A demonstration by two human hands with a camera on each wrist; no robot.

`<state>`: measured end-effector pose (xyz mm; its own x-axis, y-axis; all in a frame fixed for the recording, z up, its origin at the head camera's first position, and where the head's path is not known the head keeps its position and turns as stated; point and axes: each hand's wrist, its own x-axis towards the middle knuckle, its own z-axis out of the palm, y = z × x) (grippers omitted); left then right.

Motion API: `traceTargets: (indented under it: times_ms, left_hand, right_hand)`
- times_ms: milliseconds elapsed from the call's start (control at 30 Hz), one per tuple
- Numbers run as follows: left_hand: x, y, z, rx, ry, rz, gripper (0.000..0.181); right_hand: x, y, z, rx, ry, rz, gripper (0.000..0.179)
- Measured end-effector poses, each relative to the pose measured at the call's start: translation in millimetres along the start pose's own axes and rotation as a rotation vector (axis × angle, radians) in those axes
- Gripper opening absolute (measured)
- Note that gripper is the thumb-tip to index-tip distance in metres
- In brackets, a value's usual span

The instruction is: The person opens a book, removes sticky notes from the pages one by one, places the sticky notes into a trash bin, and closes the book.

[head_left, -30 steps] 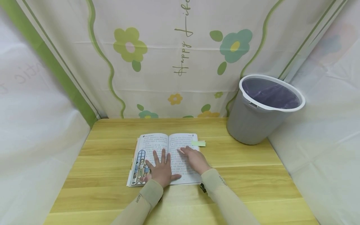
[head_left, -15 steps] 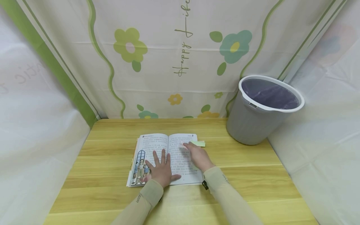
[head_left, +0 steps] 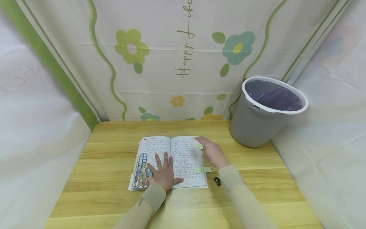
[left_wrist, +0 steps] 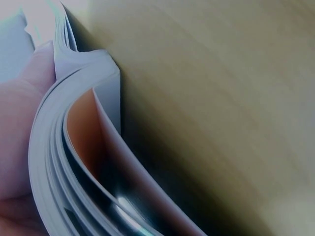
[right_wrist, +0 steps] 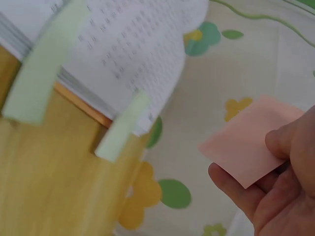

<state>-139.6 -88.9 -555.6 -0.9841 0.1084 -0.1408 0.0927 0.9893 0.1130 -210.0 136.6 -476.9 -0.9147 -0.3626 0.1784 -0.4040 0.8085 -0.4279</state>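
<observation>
An open book [head_left: 183, 163] lies on the table, with printed text on both pages and a picture at the lower left. My left hand [head_left: 163, 176] rests on it with spread fingers, across the lower middle; its thumb touches the right page. Between the thumb and fingers of my right hand [right_wrist: 290, 182] is a pink sticky note [right_wrist: 246, 140], clear in the right wrist view. In the head view that right hand [head_left: 213, 154] is at the book's upper right edge. Two pale green sticky notes jut from the right page: an upper one [head_left: 198, 146] and a lower one [head_left: 203, 170].
A grey trash bin [head_left: 254, 124] with a white rim and purple liner stands at the table's back right. Behind the wooden table [head_left: 108, 159] hangs a flowered curtain [head_left: 160, 82]. Pale cloth [head_left: 323, 152] walls the right side, and more hangs on the left.
My right hand has moved right and away from me, from over the right page to its upper right edge. The lower green sticky note is now uncovered. My left hand stays put.
</observation>
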Motion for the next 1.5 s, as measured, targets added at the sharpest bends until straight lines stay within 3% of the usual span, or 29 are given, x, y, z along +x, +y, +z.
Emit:
traceTargets:
  times_ms: [200, 467, 700, 867, 1233, 1500]
  left_hand:
    - [-1.0, -0.7, 0.0, -0.001, 0.006, 0.003, 0.12]
    - [-2.9, -0.7, -4.8, 0.003, 0.023, 0.01, 0.118]
    - [-2.7, -1.5, -5.1, -0.001, 0.028, 0.011, 0.118]
    - [-2.9, -1.4, -4.9, -0.007, 0.022, 0.013, 0.119]
    - [-3.2, -1.6, -4.1, 0.002, 0.033, 0.016, 0.118]
    - [-1.1, -2.3, 2.3, 0.006, 0.039, 0.015, 0.12]
  right_hand:
    - [-0.9, 8.6, -41.9, -0.004, 0.076, -0.028, 0.048]
    - [-6.5, 12.8, -113.0, -0.064, 0.33, -0.226, 0.049]
    - [-7.9, 16.9, -173.8, -0.147, 0.457, -0.276, 0.052]
    - [-6.5, 21.9, -208.6, -0.186, 0.516, -0.255, 0.048]
    - [-1.1, 50.8, -259.1, -0.258, 0.534, -0.181, 0.042]
    - [3.0, 73.8, -276.2, -0.258, 0.41, -0.041, 0.045]
